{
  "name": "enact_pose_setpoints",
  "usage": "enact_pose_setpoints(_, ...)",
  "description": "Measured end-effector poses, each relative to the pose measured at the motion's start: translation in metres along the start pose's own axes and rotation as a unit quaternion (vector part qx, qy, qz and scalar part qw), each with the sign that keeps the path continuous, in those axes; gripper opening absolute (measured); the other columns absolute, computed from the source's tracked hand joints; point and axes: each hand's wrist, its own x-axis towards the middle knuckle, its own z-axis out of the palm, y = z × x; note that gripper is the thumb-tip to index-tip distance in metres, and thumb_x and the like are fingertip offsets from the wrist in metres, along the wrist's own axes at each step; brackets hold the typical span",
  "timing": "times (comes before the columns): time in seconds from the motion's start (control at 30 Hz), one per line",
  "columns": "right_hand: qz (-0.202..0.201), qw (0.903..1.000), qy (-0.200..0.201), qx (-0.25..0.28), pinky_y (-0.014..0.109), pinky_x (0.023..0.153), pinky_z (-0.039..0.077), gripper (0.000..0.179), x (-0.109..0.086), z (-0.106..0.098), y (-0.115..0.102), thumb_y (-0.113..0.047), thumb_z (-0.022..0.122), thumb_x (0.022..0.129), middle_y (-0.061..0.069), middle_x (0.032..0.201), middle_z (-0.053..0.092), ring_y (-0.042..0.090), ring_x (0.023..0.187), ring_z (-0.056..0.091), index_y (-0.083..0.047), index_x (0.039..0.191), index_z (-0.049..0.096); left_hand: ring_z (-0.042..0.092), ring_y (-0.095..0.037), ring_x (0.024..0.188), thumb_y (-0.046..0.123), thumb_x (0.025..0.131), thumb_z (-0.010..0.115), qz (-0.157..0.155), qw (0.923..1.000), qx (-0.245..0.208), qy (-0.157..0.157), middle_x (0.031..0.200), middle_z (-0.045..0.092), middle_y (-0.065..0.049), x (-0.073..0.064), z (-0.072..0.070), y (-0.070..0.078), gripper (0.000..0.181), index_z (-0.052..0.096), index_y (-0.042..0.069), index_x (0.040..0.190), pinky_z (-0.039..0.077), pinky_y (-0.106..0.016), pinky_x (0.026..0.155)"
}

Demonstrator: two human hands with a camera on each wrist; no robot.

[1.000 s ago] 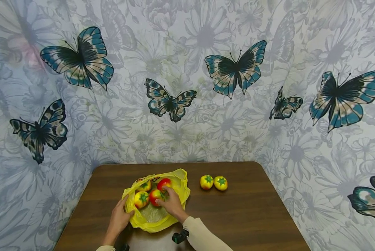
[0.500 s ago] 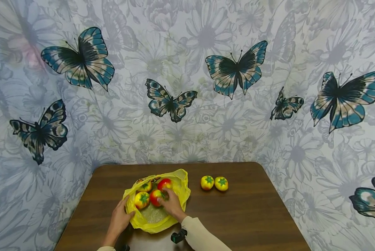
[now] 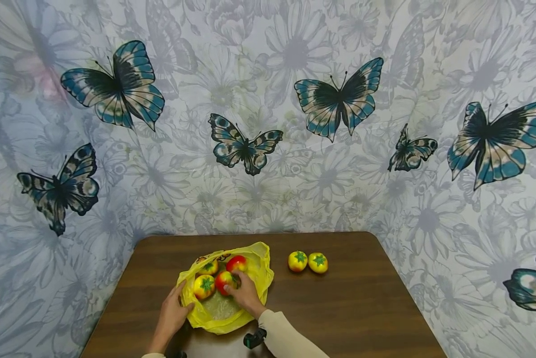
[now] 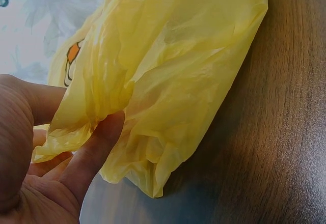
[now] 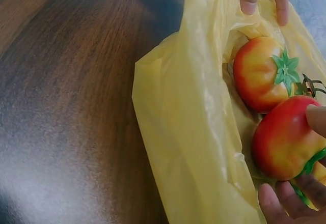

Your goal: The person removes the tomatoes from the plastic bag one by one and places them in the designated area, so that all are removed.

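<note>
A yellow plastic bag point(image 3: 218, 325) lies spread on the table with its mouth facing up. My left hand point(image 3: 172, 313) holds the bag's left rim, the film between thumb and fingers in the left wrist view point(image 4: 97, 132). Inside the bag, my right hand point(image 3: 246, 294) grips a red-yellow tomato point(image 5: 280, 142), thumb on one side and fingers on the other. Beside it in the bag are a yellowish tomato point(image 3: 204, 287) with a green star-shaped calyx, another yellowish one point(image 3: 209, 267) and a red one point(image 3: 236, 263), partly hidden.
Two yellow tomatoes point(image 3: 297, 261) sit side by side on the brown wooden table point(image 3: 353, 308), right of the bag. Behind the table's far edge stands a wall point(image 3: 268, 199) with floral paper and butterflies.
</note>
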Motion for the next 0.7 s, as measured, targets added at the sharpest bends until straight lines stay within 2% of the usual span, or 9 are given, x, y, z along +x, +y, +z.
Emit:
enact_pose_setpoints(0.07,0.0,1.0,0.0,-0.008,0.048,0.1,0.049,0.051,-0.0006,0.0002,0.0003,-0.028,0.072,0.088,0.013,0.133,0.06,0.032,0.122,0.058,-0.009,0.133,0.057,0.049,-0.052,0.125,0.002,0.079,0.071,0.0,1.0,-0.001,0.0,0.144,0.042,-0.035,-0.0003,0.0007,-0.0002,0.074,0.04,-0.007,0.145,0.043,-0.06,0.101)
enact_pose_setpoints(0.2,0.004,0.9998,-0.006,-0.016,0.048,0.094,0.051,0.056,-0.0011,0.0011,0.0016,-0.029,0.075,0.086,0.014,0.13,0.061,0.029,0.112,0.06,-0.008,0.134,0.057,0.049,-0.052,0.125,0.001,0.079,0.07,-0.001,1.0,-0.004,0.0,0.144,0.042,-0.035,-0.0005,0.0012,-0.0004,0.074,0.039,-0.007,0.146,0.044,-0.059,0.1)
enact_pose_setpoints(0.43,0.007,0.9992,-0.027,-0.029,0.039,0.082,0.053,0.064,-0.0015,0.0015,0.0045,-0.032,0.08,0.081,0.012,0.127,0.061,0.022,0.1,0.059,-0.009,0.136,0.055,0.047,-0.052,0.127,0.002,0.079,0.07,0.0,1.0,-0.005,-0.001,0.146,0.039,-0.035,0.0001,0.0009,0.0005,0.074,0.038,-0.007,0.146,0.043,-0.06,0.101)
enact_pose_setpoints(0.7,0.006,0.9989,-0.041,-0.019,0.046,0.09,0.053,0.063,-0.0033,0.0006,0.0027,-0.029,0.082,0.079,0.013,0.128,0.061,0.03,0.109,0.061,-0.009,0.132,0.054,0.05,-0.052,0.124,0.002,0.079,0.07,0.006,1.0,-0.005,0.006,0.144,0.042,-0.035,0.0006,0.0024,-0.0009,0.073,0.04,-0.007,0.145,0.043,-0.06,0.101)
